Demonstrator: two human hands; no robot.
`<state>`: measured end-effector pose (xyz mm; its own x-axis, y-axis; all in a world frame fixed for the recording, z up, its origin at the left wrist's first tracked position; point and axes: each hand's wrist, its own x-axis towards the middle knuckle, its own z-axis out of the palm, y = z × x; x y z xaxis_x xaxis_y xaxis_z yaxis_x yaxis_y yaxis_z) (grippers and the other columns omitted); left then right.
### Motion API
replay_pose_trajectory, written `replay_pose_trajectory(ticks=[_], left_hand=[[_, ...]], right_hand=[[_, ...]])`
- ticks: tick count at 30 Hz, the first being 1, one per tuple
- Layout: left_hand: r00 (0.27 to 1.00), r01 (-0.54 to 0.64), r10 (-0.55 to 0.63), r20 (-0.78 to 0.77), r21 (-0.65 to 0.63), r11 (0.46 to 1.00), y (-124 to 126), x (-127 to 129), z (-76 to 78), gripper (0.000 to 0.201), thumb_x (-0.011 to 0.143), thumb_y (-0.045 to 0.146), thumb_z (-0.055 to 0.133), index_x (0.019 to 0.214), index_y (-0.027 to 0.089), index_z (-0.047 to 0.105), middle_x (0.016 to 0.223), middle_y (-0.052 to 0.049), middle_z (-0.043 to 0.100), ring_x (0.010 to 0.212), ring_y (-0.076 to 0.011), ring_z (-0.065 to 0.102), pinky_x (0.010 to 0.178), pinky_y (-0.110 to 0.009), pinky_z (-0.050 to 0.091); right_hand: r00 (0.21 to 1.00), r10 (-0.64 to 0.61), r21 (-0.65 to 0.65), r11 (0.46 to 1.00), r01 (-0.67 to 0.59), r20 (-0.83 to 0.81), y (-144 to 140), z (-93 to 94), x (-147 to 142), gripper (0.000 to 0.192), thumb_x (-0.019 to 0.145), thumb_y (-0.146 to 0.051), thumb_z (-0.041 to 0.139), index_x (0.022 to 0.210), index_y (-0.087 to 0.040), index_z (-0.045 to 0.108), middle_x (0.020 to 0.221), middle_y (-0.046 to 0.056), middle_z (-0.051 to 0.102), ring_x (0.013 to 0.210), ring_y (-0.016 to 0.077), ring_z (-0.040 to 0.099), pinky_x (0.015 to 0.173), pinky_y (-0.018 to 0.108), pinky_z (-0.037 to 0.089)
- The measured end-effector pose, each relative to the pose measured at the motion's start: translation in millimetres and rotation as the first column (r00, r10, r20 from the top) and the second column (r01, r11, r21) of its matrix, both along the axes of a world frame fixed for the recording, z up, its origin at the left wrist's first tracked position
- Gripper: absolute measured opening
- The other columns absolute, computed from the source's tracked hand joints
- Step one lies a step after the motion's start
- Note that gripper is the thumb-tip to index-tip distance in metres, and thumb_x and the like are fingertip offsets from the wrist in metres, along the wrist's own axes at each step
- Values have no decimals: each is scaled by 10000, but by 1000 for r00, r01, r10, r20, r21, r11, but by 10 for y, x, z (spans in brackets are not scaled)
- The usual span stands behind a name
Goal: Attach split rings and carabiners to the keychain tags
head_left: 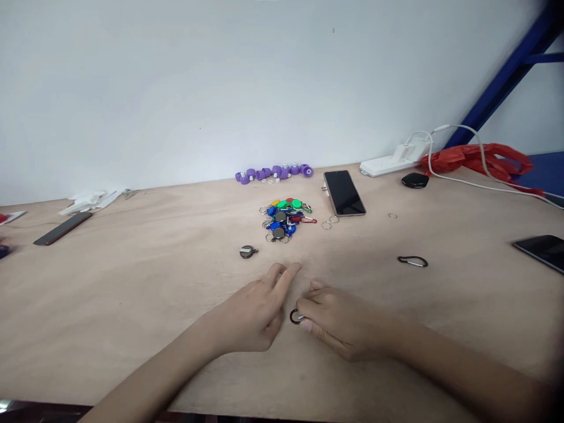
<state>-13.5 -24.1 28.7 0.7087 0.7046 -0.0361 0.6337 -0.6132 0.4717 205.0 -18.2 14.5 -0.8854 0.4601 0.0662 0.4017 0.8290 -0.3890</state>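
Here, the right hand (341, 323) pinches a small dark round metal ring (294, 316) in its closed fingers, low over the light wooden desk (132, 294), while the left hand (255, 311) rests beside it, fingers loosely open.

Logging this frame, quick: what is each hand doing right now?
Left hand: open, holding nothing.
Right hand: closed on a small dark ring.
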Motion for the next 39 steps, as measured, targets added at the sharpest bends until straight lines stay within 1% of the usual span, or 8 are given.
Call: replay_pose_trajectory(ticks=[8,15,18,22,24,27,31,39], left_hand=[[958,115,-75,275,-133,984,-6,40,12,924,736,15,480,1515,216,25,1269,-172,521,1001,-249,581,845,-387,495],[922,162,-73,379,-208,965,-69,68,27,1011,731,-3,473,1485,291,-132,1355,-166,423,1008,-224,590,787,-338,503],[909,165,-52,415,-241,956,-90,74,74,1003,730,-22,459,1469,328,-122,1349,-148,404,858,-158,602,666,-260,479],[915,91,69,398,-368,925,-99,79,95,769,727,-4,485,1364,266,149,1175,-91,482,526,-36,437,540,-219,398],[910,16,137,393,-362,932,-82,78,78,522,755,29,495,1195,224,292,1076,-63,487,587,-71,449,560,-233,389],[899,-83,204,387,-307,948,-40,73,47,277,819,61,455,1032,212,362,964,-34,487,719,-133,466,646,-273,395],[911,-106,225,347,-332,937,-2,74,38,193,855,65,420,981,209,398,836,1,512,699,-144,445,644,-284,369],[907,-33,178,382,-357,934,-18,106,90,158,908,90,377,1010,202,421,900,-22,550,778,-154,496,713,-299,411]], right_hand=[[993,24,-87,996,-34,-117,-16,-48,-31,252,953,-258,354,933,-139,575,933,137,640,854,251,564,803,449,489],[967,55,-159,983,-96,-248,-42,-2,-45,291,979,-274,277,891,-174,535,858,85,614,853,236,572,982,561,401],[964,52,-193,976,-104,-260,-47,14,-29,299,987,-294,260,887,-175,515,833,72,596,812,225,575,957,545,419],[952,40,-200,974,-105,-305,-43,48,-4,312,991,-334,244,855,-195,488,859,85,584,840,233,546,841,455,474],[955,24,-189,978,-83,-295,-41,70,10,333,998,-345,223,823,-204,469,837,83,574,806,230,522,770,416,474],[969,8,-123,992,-39,-245,-39,84,31,356,1005,-338,197,767,-212,430,732,54,527,704,208,456,695,381,447],[978,14,-36,999,-22,-208,-33,55,45,343,997,-313,199,745,-213,409,700,38,499,673,196,412,688,371,427],[979,26,14,1000,-24,-203,-11,-5,39,322,999,-294,219,804,-195,456,756,53,544,694,199,455,754,390,422]])
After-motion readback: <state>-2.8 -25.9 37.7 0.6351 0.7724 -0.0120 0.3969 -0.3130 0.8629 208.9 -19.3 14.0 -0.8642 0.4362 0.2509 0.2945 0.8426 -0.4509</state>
